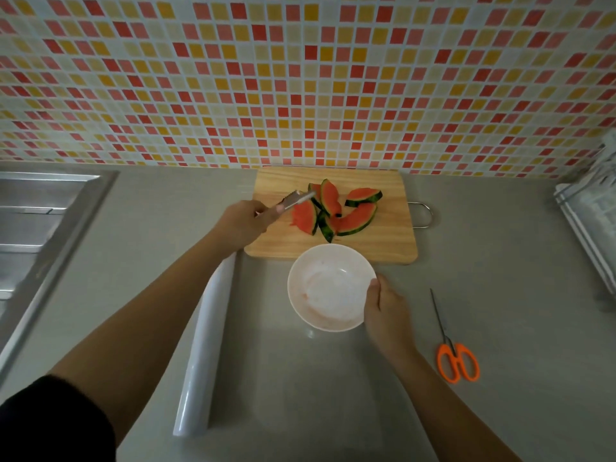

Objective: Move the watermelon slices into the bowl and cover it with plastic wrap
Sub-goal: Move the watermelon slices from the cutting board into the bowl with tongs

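Observation:
Several watermelon slices [336,210] with green rind lie in a loose pile on a wooden cutting board [383,241]. My left hand [241,223] holds metal tongs [295,200] whose tips hover at the left edge of the pile. In front of the board stands a white bowl [328,288], smeared with pink juice and with no slices in it. My right hand [385,310] grips the bowl's right rim. A roll of plastic wrap [208,345] lies lengthwise on the counter, left of the bowl.
Orange-handled scissors [455,348] lie on the grey counter to the right. A steel sink [36,221] is at the left, a dish rack [590,215] at the far right. The tiled wall rises just behind the board.

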`<state>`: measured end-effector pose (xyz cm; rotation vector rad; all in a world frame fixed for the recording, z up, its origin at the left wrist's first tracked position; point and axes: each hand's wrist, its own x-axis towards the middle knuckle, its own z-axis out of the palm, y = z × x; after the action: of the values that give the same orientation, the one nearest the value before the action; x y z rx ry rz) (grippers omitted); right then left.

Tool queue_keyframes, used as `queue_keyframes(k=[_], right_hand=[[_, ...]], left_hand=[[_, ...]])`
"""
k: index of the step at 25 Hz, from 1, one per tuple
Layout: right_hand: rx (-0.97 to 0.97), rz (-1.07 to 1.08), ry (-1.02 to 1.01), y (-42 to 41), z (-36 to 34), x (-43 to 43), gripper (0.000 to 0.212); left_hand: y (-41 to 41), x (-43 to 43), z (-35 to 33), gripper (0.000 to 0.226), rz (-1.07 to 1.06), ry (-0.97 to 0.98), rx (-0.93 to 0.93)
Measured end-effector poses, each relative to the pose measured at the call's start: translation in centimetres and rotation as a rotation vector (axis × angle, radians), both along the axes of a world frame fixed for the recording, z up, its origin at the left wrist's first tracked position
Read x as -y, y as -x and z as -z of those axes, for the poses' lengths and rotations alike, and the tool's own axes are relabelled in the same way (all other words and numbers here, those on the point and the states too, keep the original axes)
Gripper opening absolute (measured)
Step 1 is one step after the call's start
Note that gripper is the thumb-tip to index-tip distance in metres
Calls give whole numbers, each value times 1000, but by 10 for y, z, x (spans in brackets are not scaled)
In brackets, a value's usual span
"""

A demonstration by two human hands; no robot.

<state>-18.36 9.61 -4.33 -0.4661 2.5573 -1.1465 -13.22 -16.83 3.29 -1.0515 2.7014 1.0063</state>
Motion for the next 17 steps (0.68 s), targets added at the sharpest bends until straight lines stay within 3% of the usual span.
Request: queue_keyframes(k=[8,13,17], right_hand=[[0,3,-14,0,0,1,33],[13,4,-6,0,0,1,33],[-16,-9,-25,1,3,0,32]], left_hand=[[-22,-33,39,49,193,521,59],[-37,-39,44,42,71,520,48],[-42,-40,43,45,-60,408,31]])
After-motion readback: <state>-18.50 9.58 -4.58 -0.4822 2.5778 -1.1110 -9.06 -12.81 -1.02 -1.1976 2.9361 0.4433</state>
